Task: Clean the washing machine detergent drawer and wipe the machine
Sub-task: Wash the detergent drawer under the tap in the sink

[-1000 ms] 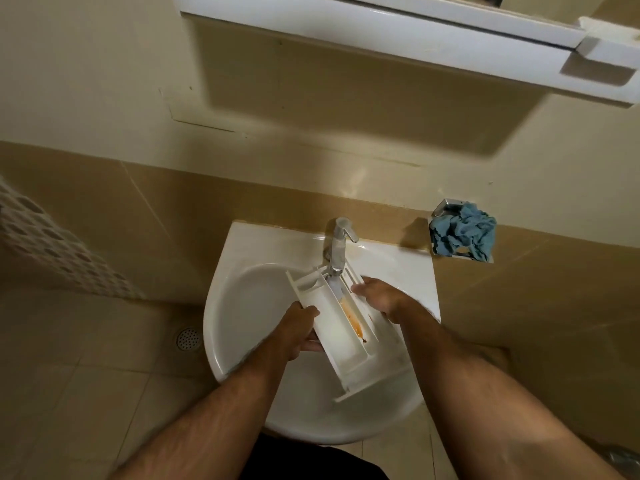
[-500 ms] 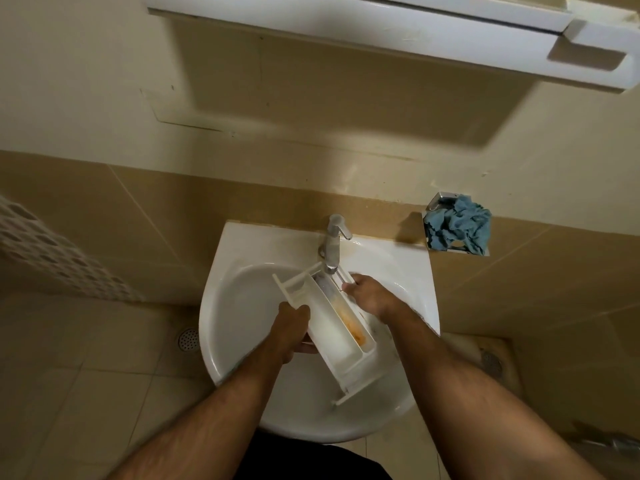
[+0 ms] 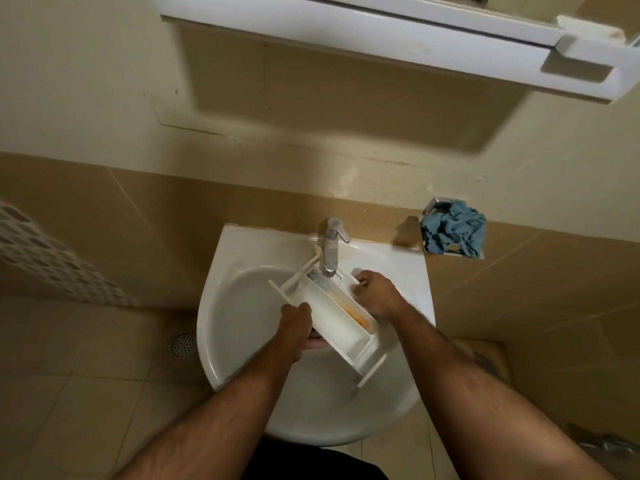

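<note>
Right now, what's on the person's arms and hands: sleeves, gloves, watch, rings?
Nothing worn shows. Both forearms are bare from the bottom edge of the head view up to the wrists, with visible hair. The left hand and right hand are ungloved; no watch, band or ring can be seen. Any sleeves end out of frame. Dark clothing shows only at the bottom edge.

The detergent drawer (image 3: 332,317) lies slantwise across the sink (image 3: 242,306), filling the gap between the left hand (image 3: 294,329) and the right hand (image 3: 375,292). Just ahead of the right hand, the faucet (image 3: 331,247) overhangs the drawer's far end. Left of the left hand the basin lies open. Beyond the right hand, the blue cloth (image 3: 453,232) crowds its wall holder.
</note>
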